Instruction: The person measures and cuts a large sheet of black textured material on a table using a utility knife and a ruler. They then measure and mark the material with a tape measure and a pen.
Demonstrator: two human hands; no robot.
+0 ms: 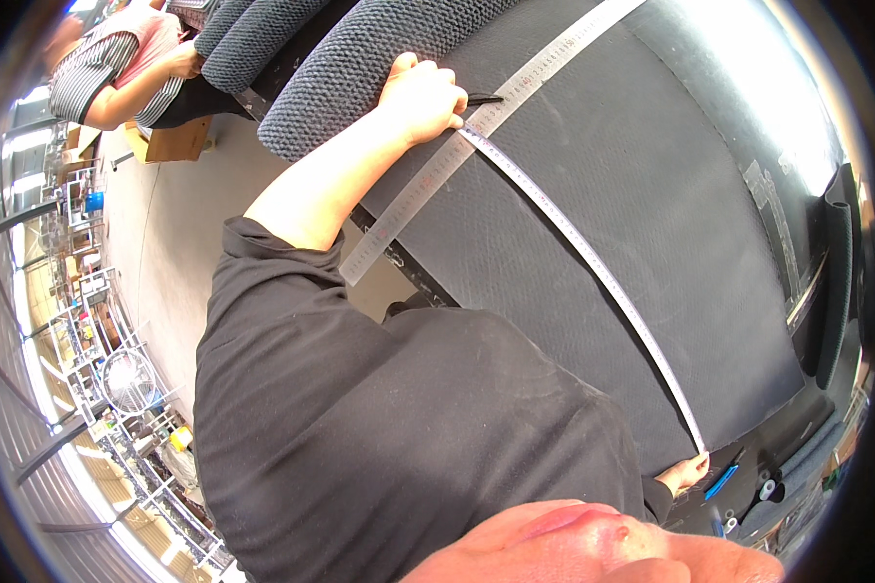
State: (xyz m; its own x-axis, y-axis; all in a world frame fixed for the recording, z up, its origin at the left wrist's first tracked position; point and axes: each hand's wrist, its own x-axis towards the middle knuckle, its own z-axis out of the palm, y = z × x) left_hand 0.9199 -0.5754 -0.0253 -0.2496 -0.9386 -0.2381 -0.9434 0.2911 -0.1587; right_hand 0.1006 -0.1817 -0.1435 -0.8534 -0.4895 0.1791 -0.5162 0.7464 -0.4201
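My left hand [424, 100] is closed in a fist at the near end of a steel tape measure [580, 240]. A black strap [485, 98] sticks out beside the fist, and whatever else lies inside it is hidden. The tape bows across a black textured sheet [671, 218] to my right hand [687, 474], whose fingers pinch its other end at the sheet's edge. Under the tape, near my left hand, a long steel ruler [423, 186] crosses the sheet at an angle. One end of the ruler juts past the table edge [419, 273].
A thick grey textured roll [350, 69] lies just behind my left hand. Another person [127, 65] grips similar rolls [259, 40] at upper left, near a cardboard box [179, 138]. A blue cutter knife [722, 481] lies beside my right hand. A standing fan [129, 380] is at far left.
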